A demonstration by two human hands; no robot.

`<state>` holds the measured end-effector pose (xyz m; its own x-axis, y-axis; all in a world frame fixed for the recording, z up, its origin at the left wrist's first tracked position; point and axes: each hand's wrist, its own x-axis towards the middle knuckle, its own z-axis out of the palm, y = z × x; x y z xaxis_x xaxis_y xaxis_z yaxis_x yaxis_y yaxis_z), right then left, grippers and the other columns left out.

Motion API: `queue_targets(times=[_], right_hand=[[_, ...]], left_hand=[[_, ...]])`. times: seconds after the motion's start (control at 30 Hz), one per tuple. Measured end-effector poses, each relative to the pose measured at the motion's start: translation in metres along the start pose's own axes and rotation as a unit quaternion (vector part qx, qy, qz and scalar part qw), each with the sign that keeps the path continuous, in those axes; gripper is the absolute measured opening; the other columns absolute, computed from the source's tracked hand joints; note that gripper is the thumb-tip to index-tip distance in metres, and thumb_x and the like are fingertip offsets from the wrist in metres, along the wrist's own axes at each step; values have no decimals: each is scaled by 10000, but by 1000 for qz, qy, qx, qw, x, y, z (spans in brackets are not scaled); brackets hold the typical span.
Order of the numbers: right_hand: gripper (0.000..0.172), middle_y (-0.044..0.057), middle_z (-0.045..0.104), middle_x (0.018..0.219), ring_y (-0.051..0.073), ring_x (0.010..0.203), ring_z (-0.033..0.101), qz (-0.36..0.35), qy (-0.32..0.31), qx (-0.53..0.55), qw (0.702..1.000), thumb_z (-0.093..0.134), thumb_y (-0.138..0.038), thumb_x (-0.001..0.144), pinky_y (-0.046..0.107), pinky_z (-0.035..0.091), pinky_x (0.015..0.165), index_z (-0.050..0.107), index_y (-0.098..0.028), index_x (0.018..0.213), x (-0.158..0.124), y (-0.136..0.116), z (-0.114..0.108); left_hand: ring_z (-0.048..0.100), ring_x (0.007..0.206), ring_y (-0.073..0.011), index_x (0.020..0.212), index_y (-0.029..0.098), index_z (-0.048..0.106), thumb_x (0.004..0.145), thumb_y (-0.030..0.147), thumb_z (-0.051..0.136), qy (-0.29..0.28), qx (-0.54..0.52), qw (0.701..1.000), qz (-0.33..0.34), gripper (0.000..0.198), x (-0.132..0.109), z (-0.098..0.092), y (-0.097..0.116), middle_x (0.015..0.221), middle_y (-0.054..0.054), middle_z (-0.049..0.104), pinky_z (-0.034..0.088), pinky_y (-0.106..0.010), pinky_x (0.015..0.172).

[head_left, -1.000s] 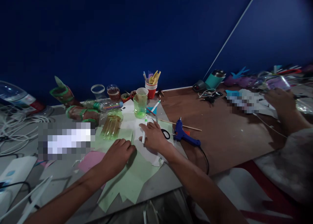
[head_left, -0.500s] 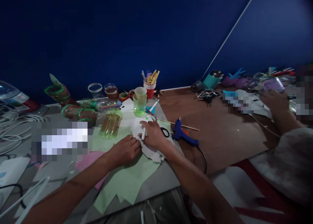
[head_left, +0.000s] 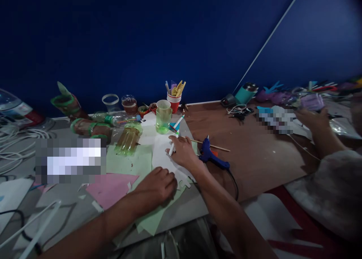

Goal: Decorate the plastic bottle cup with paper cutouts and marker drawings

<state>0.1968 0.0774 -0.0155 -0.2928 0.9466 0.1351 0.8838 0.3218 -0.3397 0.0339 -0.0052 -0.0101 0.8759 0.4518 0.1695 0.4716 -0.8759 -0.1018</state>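
Note:
My right hand (head_left: 184, 151) is closed around a white marker (head_left: 171, 149) with a green end, above white paper (head_left: 161, 153). Below and left of it, my left hand (head_left: 158, 185) is curled over the near part of the papers. Its fingertips are hidden, so what they grip cannot be made out. Green paper (head_left: 141, 157) lies beside and partly under the white sheet. Pink paper (head_left: 113, 187) is near my left forearm. Just beyond the sheet stands a clear green-tinted plastic cup (head_left: 163, 119).
A blue glue gun (head_left: 212, 155) and a thin wooden stick (head_left: 217, 147) lie to the right. Red cups (head_left: 174, 104) hold wooden utensils. Cut bottles (head_left: 127, 140) and cables (head_left: 17, 145) are left. Another person's hand (head_left: 313, 119) holds a purple-tinted container (head_left: 311, 101) at right.
My left hand has moved right and nearer to me, uncovering more pink paper. My right hand has shifted slightly right and up with the marker, covering the black loop. The green paper has shifted.

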Motion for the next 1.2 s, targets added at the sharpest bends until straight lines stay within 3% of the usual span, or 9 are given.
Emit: queue_targets(times=[0.07,0.23,0.37,0.63,0.8,0.9,1.0,1.2], right_hand=[[464,112,662,1060,262,1088,536,-4,5,0,1000,593,-352,818,421,260,998,480,-187,1236,0,0,1],[464,122,658,1058,267,1062,541,-12,3,-4,1000,587,-342,820,406,300,959,474,-177,1238,0,0,0],[456,127,649,1075,259,1067,537,-7,-10,5,1000,565,-342,838,419,279,970,452,-184,1250,-1,-1,-1],[458,120,674,1036,262,1062,544,-6,1,2,1000,580,-339,830,416,274,969,469,-182,1246,-1,-2,-1],[457,120,670,1041,265,1071,537,-1,6,-6,1000,593,-341,828,423,260,987,479,-180,1241,-1,-3,1],[444,124,673,1029,267,1074,533,-7,17,5,1000,599,-324,826,425,270,995,490,-166,1226,-1,-4,1],[451,111,676,1010,254,1029,554,-34,50,52,997,607,-299,821,408,308,982,481,-151,1227,0,-5,2],[416,77,675,952,194,930,603,-110,70,205,970,525,-276,867,322,425,857,430,-148,1251,-1,-6,3]], left_hand=[[508,795,-213,946,138,595,866,278,540,-9,-1,999,31,171,14,3,11,869,-87,599,368,-363,690],[504,702,-195,819,128,591,864,111,471,14,37,998,52,129,24,10,15,753,-76,586,328,-356,620],[507,673,-185,817,131,590,864,101,468,24,53,996,60,134,10,9,11,750,-79,592,338,-363,630],[516,703,-185,880,162,582,849,70,474,-52,83,995,13,145,-27,-8,10,865,-84,606,374,-383,691],[517,734,-198,993,165,577,842,83,486,-57,73,996,-20,194,-41,-6,10,937,-94,609,381,-378,690],[527,804,-218,1081,155,559,817,77,504,-60,47,995,-71,281,-47,-2,18,1000,-106,603,395,-385,744],[529,907,-246,1159,141,528,813,103,500,-38,19,993,-111,350,-51,4,29,1073,-134,588,396,-417,837],[536,1005,-268,1197,150,524,828,123,484,6,-31,993,-117,372,-59,12,40,1112,-148,596,404,-447,891]])
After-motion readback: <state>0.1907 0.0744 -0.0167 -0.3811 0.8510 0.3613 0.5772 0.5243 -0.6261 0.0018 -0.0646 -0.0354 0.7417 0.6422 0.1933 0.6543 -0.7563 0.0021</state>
